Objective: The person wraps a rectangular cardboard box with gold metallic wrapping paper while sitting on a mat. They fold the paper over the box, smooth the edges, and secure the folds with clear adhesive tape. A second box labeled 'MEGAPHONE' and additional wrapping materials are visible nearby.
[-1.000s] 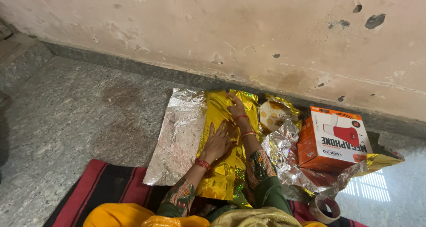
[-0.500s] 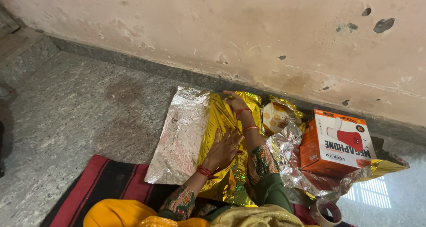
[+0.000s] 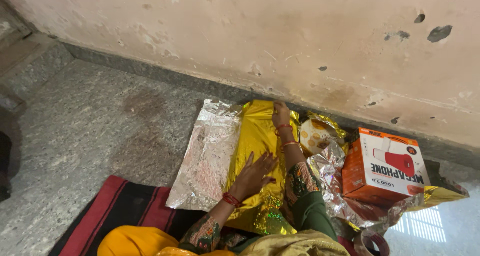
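Note:
A long parcel wrapped in shiny gold foil paper [image 3: 255, 136] lies on the stone floor, running away from me toward the wall. My left hand [image 3: 256, 171] presses flat on its near half, fingers spread. My right hand [image 3: 281, 115] rests at the far end of the parcel, fingers on the gold paper's edge; whether it pinches the paper is unclear. A silver side of the wrapping sheet [image 3: 207, 156] lies spread to the left of the parcel.
An orange and white cardboard box [image 3: 385, 168] sits on crumpled foil at the right. A round cream package [image 3: 315, 136] lies beside my right forearm. A tape roll [image 3: 372, 243] is at the bottom right. A red-black striped mat [image 3: 120, 211] lies under me. The wall is close behind.
My left hand has slid slightly along the gold parcel; my right hand stays at its far end. The camera has shifted a little.

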